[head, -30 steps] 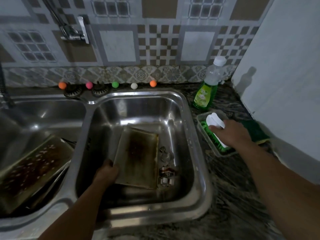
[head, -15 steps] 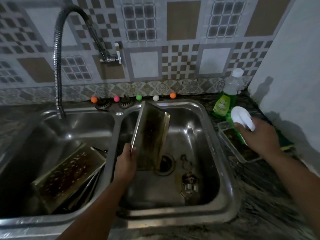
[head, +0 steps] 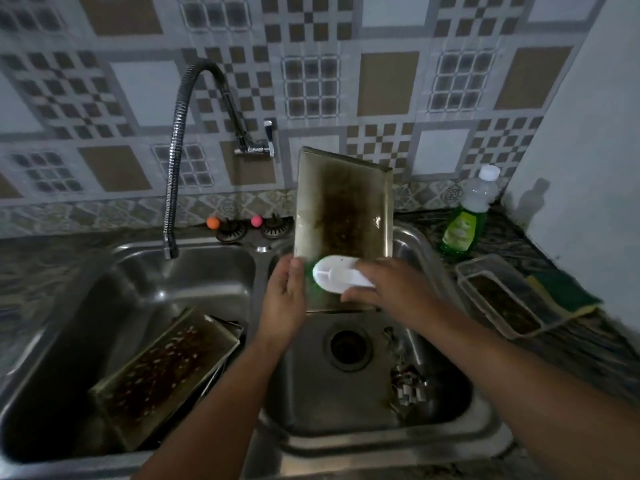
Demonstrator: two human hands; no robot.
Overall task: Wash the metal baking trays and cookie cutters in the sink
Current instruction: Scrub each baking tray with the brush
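A stained metal baking tray (head: 343, 220) stands tilted upright over the right sink basin (head: 450, 403). My left hand (head: 282, 299) grips its lower left edge. My right hand (head: 391, 289) holds a white-handled scrub brush (head: 339, 277) with green bristles against the tray's lower part. Several small metal cookie cutters (head: 403, 382) lie on the basin floor to the right of the drain (head: 348, 346). More dirty trays (head: 162, 372) are stacked slanting in the left basin.
A flexible faucet (head: 175, 161) hangs over the left basin. On the counter to the right are a green dish soap bottle (head: 464, 223), a clear plastic container (head: 502, 299) and a green-yellow sponge (head: 561, 292). A white wall closes the right side.
My left hand lifted the tray from the basin floor to upright. My right hand took the brush out of the plastic container and brought it onto the tray.
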